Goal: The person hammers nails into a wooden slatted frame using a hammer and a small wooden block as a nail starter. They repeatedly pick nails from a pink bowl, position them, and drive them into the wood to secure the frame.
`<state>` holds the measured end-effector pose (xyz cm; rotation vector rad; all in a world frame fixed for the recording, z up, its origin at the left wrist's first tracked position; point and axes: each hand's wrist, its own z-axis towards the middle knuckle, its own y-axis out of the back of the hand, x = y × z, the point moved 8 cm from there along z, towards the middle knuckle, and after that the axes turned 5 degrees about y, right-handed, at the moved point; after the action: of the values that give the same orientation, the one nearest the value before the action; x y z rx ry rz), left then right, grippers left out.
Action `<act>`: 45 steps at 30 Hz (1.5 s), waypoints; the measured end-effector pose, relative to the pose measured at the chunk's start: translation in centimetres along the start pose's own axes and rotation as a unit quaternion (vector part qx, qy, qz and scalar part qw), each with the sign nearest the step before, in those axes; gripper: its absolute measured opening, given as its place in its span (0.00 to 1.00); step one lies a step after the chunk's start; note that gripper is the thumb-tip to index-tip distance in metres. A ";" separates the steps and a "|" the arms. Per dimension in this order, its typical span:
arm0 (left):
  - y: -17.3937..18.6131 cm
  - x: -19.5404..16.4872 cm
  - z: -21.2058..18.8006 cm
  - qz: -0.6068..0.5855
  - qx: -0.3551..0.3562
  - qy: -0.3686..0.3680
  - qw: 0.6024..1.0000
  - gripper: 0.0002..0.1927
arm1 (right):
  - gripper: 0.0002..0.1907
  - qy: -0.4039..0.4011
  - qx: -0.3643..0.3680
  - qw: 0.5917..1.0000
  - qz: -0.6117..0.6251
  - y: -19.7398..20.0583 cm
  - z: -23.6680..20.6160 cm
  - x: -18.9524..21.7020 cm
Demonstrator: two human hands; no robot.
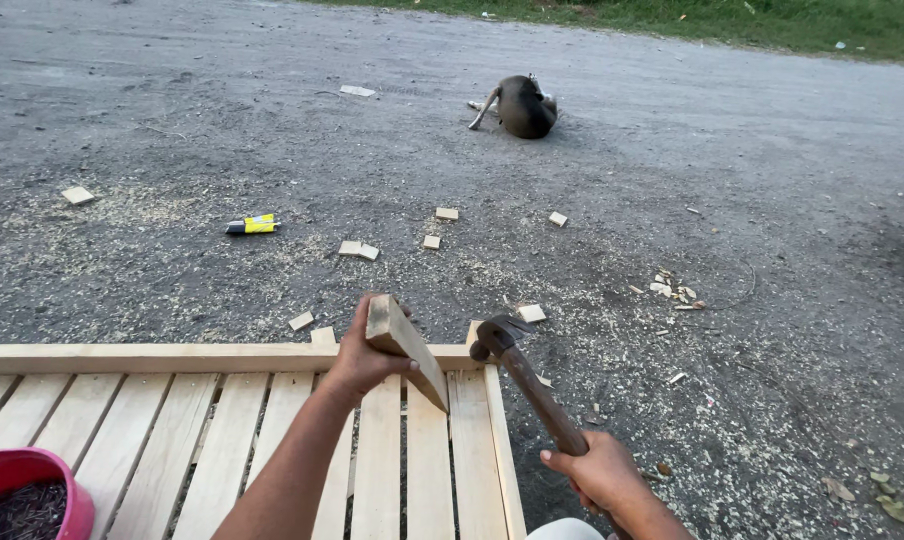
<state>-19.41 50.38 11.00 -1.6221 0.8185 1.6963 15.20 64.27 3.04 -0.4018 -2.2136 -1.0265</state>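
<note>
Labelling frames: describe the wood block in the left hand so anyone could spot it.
Start at the pale slatted wooden frame along the bottom edge. Above its right end, the left hand grips a short pale wood block, tilted. Unlike the small offcuts scattered on the gravel, it is held off the ground, beside the hammer.

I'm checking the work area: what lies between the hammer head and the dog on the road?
In the head view, between hammer head and dog: gravel, sawdust and small wood offcuts.

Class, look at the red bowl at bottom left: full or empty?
Not empty: the red bowl on the slatted wooden frame holds dark nails.
</note>
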 end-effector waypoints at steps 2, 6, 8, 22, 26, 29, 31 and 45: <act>-0.4 -0.2 0.0 0.013 -0.008 -0.001 1.000 0.48 | 0.18 0.012 -0.003 1.000 -0.001 0.1 -0.4 0.8; -1.6 0.7 0.1 0.119 -0.007 0.083 0.989 0.42 | 0.17 0.032 0.001 0.999 0.011 0.0 -1.6 3.4; -2.3 1.3 0.0 0.141 0.001 0.107 0.984 0.41 | 0.18 0.049 0.006 0.999 0.012 0.2 -2.4 5.2; -2.4 0.6 -0.2 0.166 -0.012 0.008 0.986 0.39 | 0.22 0.176 0.015 0.984 0.011 3.4 -11.8 15.9; -3.9 0.4 -1.5 0.176 0.008 0.059 0.983 0.42 | 0.20 0.164 -0.008 0.985 -0.048 4.3 -12.2 15.5; -5.0 0.4 -2.5 0.140 0.033 0.090 0.985 0.52 | 0.22 0.170 -0.004 0.981 -0.088 4.4 -12.4 15.0; -5.2 0.0 -2.7 0.133 0.040 0.088 0.986 0.51 | 0.23 0.143 -0.006 0.983 -0.119 4.6 -12.3 14.2; -4.5 1.4 0.7 0.177 0.022 0.072 0.981 0.43 | 0.23 0.115 0.015 0.989 -0.089 3.5 -10.5 12.6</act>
<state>-16.24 53.70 9.57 -1.6573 1.2710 1.7937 12.27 58.54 18.52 -0.0687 -2.0809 -1.0726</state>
